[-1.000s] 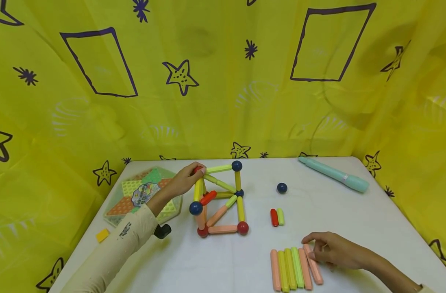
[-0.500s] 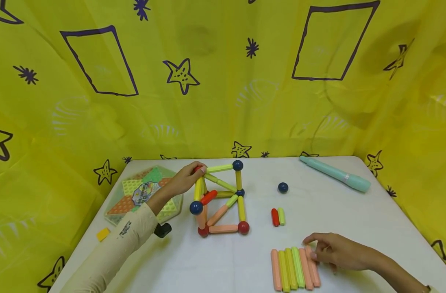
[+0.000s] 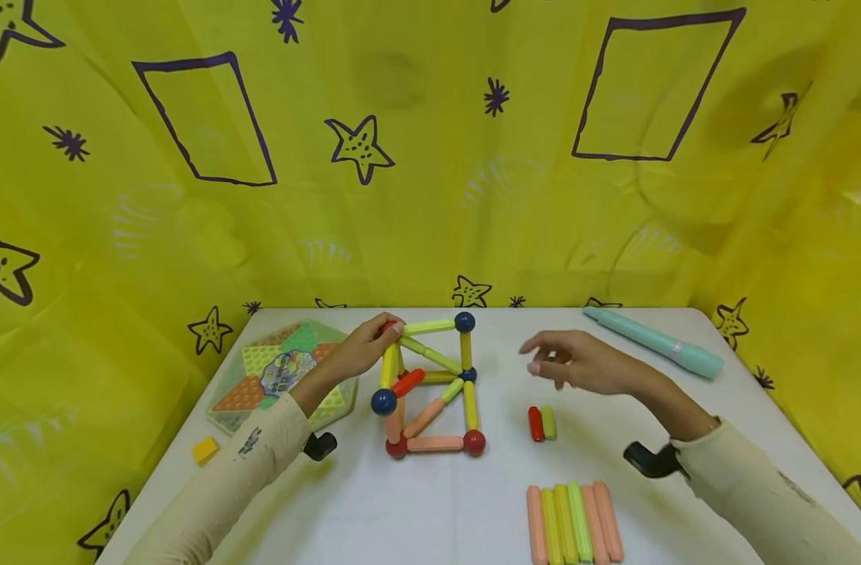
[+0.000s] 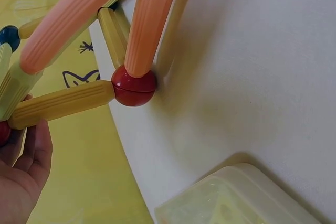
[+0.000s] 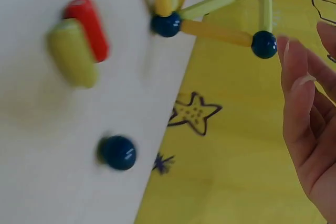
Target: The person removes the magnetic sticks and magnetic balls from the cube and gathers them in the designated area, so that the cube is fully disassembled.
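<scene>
Left hand (image 3: 363,351) pinching rod frame's (image 3: 430,388) red ball (image 3: 386,326); right hand (image 3: 578,362) relaxed, empty.

Setting, as I read it from my remote station: a staged play or craft corner rather than a lived-in room. Evidence: white table (image 3: 416,510) with rounded far corners; yellow cloth backdrop (image 3: 430,196) printed with stars and rectangles, hung close round the far edge and both side edges; magnetic rod-and-ball toy frame (image 3: 430,388) mid-table; hexagonal board-game box (image 3: 278,375) at the left edge; teal pen-shaped tool (image 3: 652,342) near the far right corner.
</scene>
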Motion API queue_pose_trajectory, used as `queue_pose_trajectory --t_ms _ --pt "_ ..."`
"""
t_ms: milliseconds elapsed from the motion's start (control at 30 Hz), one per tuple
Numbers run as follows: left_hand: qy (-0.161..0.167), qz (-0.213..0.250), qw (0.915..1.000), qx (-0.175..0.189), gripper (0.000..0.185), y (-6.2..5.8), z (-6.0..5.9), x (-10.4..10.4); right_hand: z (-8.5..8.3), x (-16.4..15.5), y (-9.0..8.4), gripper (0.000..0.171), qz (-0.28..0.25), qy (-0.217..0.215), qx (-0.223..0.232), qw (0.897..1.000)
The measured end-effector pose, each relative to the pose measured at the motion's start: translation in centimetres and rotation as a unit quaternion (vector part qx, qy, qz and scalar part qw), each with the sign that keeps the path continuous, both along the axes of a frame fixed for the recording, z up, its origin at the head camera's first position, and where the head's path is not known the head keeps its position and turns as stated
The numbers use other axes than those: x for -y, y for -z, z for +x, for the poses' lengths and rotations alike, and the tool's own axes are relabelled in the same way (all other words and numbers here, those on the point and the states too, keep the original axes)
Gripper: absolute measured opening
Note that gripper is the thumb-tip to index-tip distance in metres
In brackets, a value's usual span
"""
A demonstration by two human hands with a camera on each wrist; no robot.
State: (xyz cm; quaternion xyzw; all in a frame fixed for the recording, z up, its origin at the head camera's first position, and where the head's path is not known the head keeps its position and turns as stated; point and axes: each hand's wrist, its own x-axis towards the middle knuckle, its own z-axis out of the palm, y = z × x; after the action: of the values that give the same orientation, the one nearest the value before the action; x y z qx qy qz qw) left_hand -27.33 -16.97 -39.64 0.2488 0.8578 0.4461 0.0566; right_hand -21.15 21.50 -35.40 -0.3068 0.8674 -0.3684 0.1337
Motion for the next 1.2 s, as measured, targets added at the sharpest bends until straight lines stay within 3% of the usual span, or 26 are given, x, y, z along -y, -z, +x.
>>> queue_pose_trajectory --t_ms 200,367,433,633,900,1000,1200 --pt "0.003 0.004 1.0 -0.003 0.031 0.1 0.0 0.0 -4.6 5.2 -0.4 0.041 0.001 0.032 -0.069 0.997" --pt "0.011 0.003 0.9999 -0.003 0.03 0.3 -0.1 -0.1 -6.9 8.3 0.4 0.056 0.003 0.045 -0.062 0.997" --pt "0.013 0.002 0.9999 -0.003 0.03 0.3 -0.1 -0.1 -7.4 9.0 0.9 0.053 0.005 0.046 -0.059 0.997" --pt "0.006 0.0 1.0 0.001 0.028 0.2 -0.1 -0.2 -7.9 10.0 1.9 0.029 -0.015 0.049 -0.07 0.996" --pt "0.003 0.001 1.0 -0.003 0.027 -0.1 -0.2 0.0 -7.9 10.2 2.1 0.021 -0.027 0.038 -0.083 0.995" --pt "0.004 0.004 1.0 -0.003 0.028 0.0 -0.2 -0.1 -7.7 10.2 2.0 0.026 -0.021 0.039 -0.084 0.995" --pt "0.002 0.006 1.0 -0.004 0.027 0.1 -0.2 -0.2 -7.3 9.1 1.6 0.057 -0.012 0.055 -0.075 0.996"
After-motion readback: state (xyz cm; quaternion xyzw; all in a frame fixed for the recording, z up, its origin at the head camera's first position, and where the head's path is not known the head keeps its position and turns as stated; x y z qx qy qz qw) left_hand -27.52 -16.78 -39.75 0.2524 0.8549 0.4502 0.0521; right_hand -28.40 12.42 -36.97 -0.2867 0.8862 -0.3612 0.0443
